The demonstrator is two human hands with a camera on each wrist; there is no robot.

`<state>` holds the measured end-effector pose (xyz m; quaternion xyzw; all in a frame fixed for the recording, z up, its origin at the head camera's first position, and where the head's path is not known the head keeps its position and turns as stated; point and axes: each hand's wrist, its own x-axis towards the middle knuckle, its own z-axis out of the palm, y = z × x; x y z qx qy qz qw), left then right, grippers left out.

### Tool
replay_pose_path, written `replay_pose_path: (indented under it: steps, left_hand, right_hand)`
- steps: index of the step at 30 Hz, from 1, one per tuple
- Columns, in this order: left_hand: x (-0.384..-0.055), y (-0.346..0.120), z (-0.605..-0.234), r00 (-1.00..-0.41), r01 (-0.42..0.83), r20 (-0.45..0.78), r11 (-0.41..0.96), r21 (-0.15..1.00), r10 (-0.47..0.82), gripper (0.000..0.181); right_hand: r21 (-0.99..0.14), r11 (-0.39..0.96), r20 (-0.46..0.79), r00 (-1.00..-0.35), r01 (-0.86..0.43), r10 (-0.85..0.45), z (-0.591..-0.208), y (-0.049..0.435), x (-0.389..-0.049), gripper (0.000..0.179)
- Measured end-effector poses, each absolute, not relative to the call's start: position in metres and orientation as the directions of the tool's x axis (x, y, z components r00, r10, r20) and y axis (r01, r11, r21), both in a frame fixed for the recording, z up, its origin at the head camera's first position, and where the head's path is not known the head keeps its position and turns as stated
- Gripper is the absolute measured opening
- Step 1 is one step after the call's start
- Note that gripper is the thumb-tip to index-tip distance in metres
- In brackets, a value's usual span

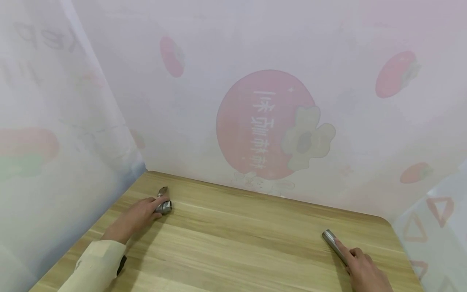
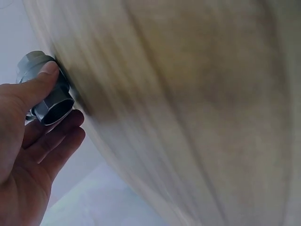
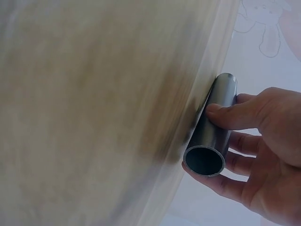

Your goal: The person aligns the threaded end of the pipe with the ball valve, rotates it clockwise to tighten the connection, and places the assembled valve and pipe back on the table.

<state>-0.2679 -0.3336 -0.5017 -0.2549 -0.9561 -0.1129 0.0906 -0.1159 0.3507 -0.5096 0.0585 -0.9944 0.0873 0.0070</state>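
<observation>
My left hand (image 1: 140, 217) grips a grey metal pipe fitting (image 1: 165, 207) over the left part of the wooden table. In the left wrist view the thumb lies along the body of the fitting (image 2: 56, 96), which has a hexagonal end and an open round mouth. A darker piece (image 1: 163, 190) sticks out past the fingers in the head view; what it is cannot be told. On the right, my right hand (image 1: 366, 269) holds a straight steel pipe (image 1: 333, 244). Thumb and fingers wrap this hollow pipe (image 3: 214, 129) in the right wrist view, its near end facing the camera.
The light wood table (image 1: 233, 239) has rounded far corners. A white fabric wall (image 1: 193, 121) printed with red fruit and a large round emblem rises behind its far edge. More printed cloth (image 1: 54, 182) hangs along the left side, and some at the right.
</observation>
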Motion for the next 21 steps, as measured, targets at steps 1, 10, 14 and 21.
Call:
replay_pose_path:
  steps: [1,10,14,21]
  left_hand:
    - [-0.267,-0.334,-0.503,-0.857,0.501,0.232,0.847,0.175,0.459,0.060]
    - [-0.262,-0.337,-0.504,-0.865,0.485,0.251,0.854,0.191,0.435,0.059]
    - [-0.261,-0.334,-0.502,-0.865,0.484,0.259,0.851,0.204,0.430,0.058]
    - [-0.261,-0.326,-0.498,-0.850,0.507,0.284,0.836,0.208,0.444,0.057]
  right_hand:
    - [-0.175,0.977,0.023,-0.993,-0.118,-0.116,-0.510,0.351,-0.116,0.082]
    - [-0.225,0.968,0.029,-0.994,-0.108,-0.104,-0.506,0.349,-0.114,0.083]
    - [-0.247,0.966,0.027,-0.997,-0.081,-0.077,-0.504,0.348,-0.115,0.080]
    - [-0.266,0.958,0.118,-0.990,-0.111,-0.082,-0.506,0.347,-0.112,0.078]
